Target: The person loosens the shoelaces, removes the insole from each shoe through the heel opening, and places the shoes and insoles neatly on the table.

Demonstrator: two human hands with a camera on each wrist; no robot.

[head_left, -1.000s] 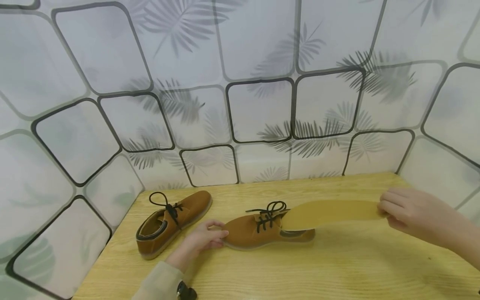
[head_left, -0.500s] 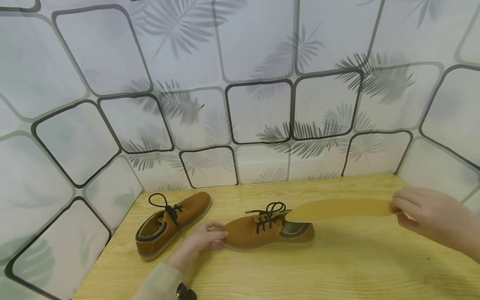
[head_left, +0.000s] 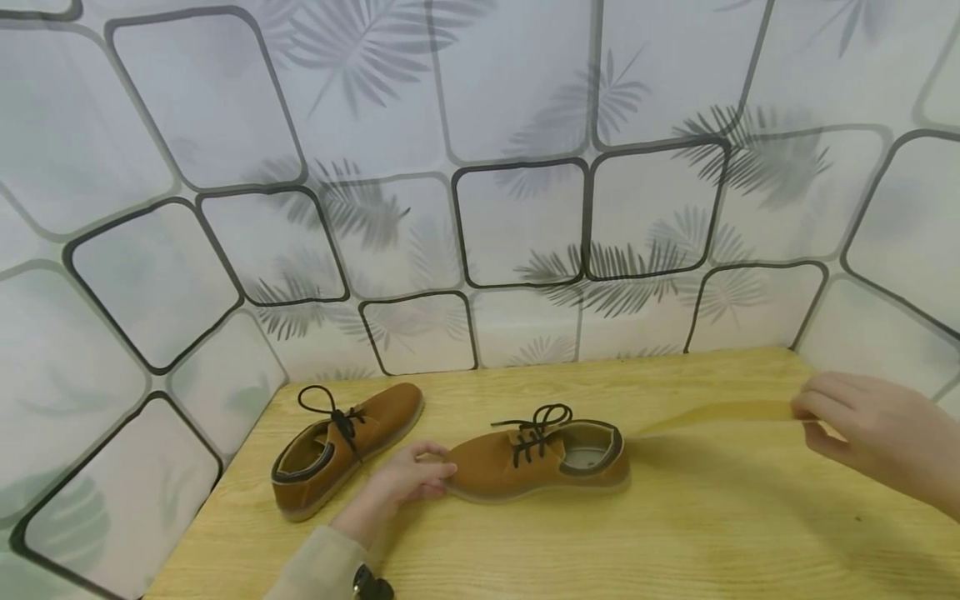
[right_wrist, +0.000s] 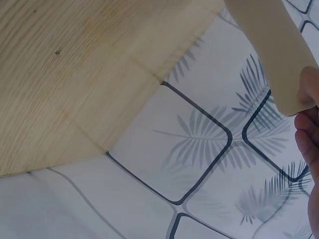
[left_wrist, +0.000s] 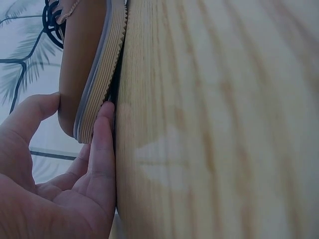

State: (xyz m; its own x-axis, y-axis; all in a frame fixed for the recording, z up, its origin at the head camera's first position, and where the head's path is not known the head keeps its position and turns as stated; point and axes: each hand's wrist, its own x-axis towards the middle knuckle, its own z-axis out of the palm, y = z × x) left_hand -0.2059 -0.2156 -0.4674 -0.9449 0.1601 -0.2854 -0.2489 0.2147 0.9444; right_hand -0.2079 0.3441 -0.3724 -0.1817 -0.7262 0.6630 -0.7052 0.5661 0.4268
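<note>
A brown lace-up shoe (head_left: 502, 467) with black laces lies on its sole mid-table, its toe to the left and its opening showing a pale inside. My left hand (head_left: 411, 477) grips its toe; in the left wrist view the thumb is on the upper and fingers reach under the sole (left_wrist: 102, 74). My right hand (head_left: 862, 425) pinches the heel end of a tan insole (head_left: 735, 411), held right of the shoe above the table and seen nearly edge-on. The right wrist view shows the insole (right_wrist: 274, 55) between thumb and fingers.
A matching brown shoe (head_left: 315, 479) stands at the left of the wooden table (head_left: 570, 550), its lace looped upward. Behind and at both sides rises a pale sheet (head_left: 525, 225) printed with leaves and rounded squares. A dark watch (head_left: 371, 583) is on the left wrist.
The insole has come out of the shoe's opening and moved right with my right hand, tilting from broad side to nearly edge-on. My left hand and both shoes have stayed put.
</note>
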